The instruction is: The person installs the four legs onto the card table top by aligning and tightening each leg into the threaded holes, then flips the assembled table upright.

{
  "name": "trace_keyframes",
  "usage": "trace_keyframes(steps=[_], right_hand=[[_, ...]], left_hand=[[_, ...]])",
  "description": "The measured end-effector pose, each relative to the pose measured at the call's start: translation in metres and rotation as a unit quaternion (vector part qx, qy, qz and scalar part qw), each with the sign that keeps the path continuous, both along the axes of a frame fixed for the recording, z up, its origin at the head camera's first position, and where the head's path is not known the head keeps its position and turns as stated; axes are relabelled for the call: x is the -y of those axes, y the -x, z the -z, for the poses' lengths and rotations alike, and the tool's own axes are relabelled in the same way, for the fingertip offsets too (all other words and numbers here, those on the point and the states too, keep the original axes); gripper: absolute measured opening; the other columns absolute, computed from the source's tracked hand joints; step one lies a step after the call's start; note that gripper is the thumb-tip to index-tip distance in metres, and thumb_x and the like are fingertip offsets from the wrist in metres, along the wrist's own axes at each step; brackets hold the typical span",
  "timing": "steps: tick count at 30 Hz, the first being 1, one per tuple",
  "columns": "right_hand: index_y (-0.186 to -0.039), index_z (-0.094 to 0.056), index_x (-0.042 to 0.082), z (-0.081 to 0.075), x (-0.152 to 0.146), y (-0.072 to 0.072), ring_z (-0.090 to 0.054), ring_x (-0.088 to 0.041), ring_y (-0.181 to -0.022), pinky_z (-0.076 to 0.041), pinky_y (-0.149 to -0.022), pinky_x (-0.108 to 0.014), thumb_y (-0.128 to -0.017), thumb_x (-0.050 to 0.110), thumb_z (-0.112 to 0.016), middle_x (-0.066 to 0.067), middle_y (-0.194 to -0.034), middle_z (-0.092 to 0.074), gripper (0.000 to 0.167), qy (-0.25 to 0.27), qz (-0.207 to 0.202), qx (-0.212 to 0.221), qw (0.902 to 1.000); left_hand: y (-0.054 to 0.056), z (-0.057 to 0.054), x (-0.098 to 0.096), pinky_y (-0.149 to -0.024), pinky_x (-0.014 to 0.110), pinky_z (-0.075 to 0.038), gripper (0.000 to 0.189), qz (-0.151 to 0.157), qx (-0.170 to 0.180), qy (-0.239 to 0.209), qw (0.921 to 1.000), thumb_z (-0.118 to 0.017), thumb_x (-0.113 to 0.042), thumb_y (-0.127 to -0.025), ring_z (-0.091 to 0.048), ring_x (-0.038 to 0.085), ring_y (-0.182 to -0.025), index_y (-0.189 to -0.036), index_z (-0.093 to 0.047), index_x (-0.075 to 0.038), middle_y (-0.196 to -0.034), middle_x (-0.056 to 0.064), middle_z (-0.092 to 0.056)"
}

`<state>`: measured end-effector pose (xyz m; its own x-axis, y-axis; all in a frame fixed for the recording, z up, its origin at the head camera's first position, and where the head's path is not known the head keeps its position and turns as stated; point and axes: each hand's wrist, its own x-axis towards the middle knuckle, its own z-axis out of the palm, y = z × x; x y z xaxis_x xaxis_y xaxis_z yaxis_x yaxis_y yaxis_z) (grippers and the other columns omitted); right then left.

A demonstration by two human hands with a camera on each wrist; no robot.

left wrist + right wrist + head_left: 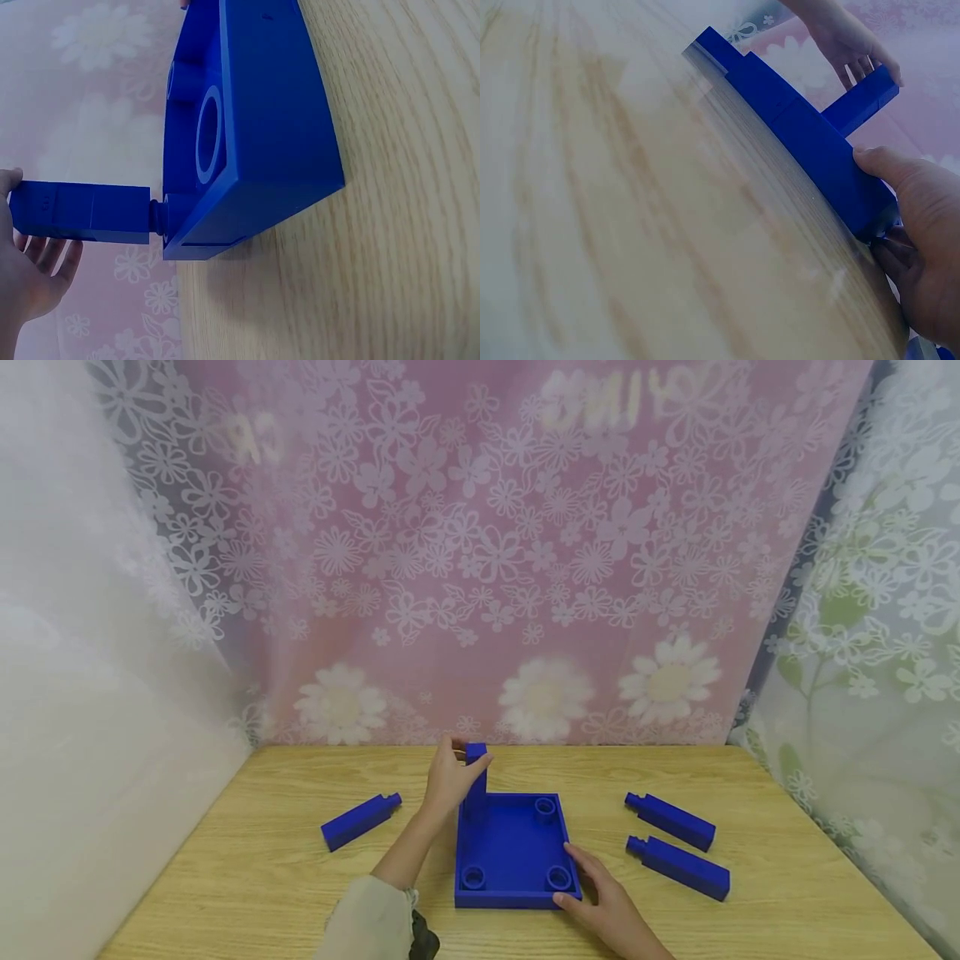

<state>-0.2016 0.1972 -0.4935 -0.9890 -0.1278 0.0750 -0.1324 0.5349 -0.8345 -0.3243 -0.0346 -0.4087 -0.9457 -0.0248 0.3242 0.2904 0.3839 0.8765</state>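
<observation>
The right hand [617, 917] grips the near right corner of a square blue plastic-looking tray [516, 843] on the wood-grain table [270, 902]; loose blue square-sided posts [684, 868] lie beside it, one left, two right; the left hand [447, 783] holds an upright post [476, 795] at the far left corner

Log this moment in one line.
left hand: holds leg upright at far-left tray corner | right hand: holds near-right corner | loose legs: one left, two right

Smooth plastic tray [517, 847], glossy wood-grain tabletop [630, 195]
</observation>
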Motion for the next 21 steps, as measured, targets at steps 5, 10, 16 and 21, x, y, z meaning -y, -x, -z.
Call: trace_keyframes(steps=[5,10,16,21], right_hand=[[-0.140,-0.038,0.010,0.0010,-0.0005,0.0002,-0.034,-0.039,-0.125,-0.034,-0.097,-0.049,-0.079,0.041,-0.070,-0.020,-0.140,-0.034,0.075,-0.001,-0.002,0.000,1.0000],[-0.140,-0.039,0.011,0.0028,-0.0005,0.0005,-0.035,-0.039,-0.125,-0.034,-0.096,-0.049,-0.079,0.041,-0.070,-0.019,-0.139,-0.035,0.075,-0.001,-0.005,-0.007,1.0000],[-0.140,-0.038,0.011,0.0020,-0.0003,0.0007,-0.033,-0.039,-0.126,-0.033,-0.097,-0.049,-0.079,0.042,-0.069,-0.019,-0.140,-0.034,0.075,0.001,-0.007,-0.009,0.9999],[-0.140,-0.038,0.011,-0.0002,-0.0008,-0.0004,-0.033,-0.039,-0.126,-0.033,-0.097,-0.049,-0.079,0.040,-0.070,-0.020,-0.140,-0.034,0.075,0.002,-0.004,-0.005,1.0000]], left_hand=[[-0.0004,0.0003,0.0021,-0.075,0.038,-0.049,0.042,0.012,-0.004,-0.003,0.9999,-0.071,-0.028,-0.082,-0.055,0.026,-0.096,-0.110,-0.050,-0.006,-0.104,0.010,-0.054],[-0.0046,0.0027,0.0014,-0.077,0.037,-0.048,0.038,0.027,-0.025,-0.024,0.9990,-0.069,-0.023,-0.084,-0.052,0.025,-0.100,-0.114,-0.053,-0.004,-0.111,0.010,-0.051],[-0.0078,0.0065,0.0001,-0.079,0.039,-0.047,0.033,0.030,-0.066,-0.037,0.9967,-0.062,-0.014,-0.087,-0.053,0.026,-0.099,-0.119,-0.056,-0.004,-0.113,0.011,-0.054],[-0.0071,0.0081,-0.0018,-0.076,0.038,-0.048,0.028,0.030,-0.098,-0.040,0.9940,-0.055,-0.007,-0.089,-0.056,0.025,-0.092,-0.116,-0.059,-0.005,-0.104,0.010,-0.060]])
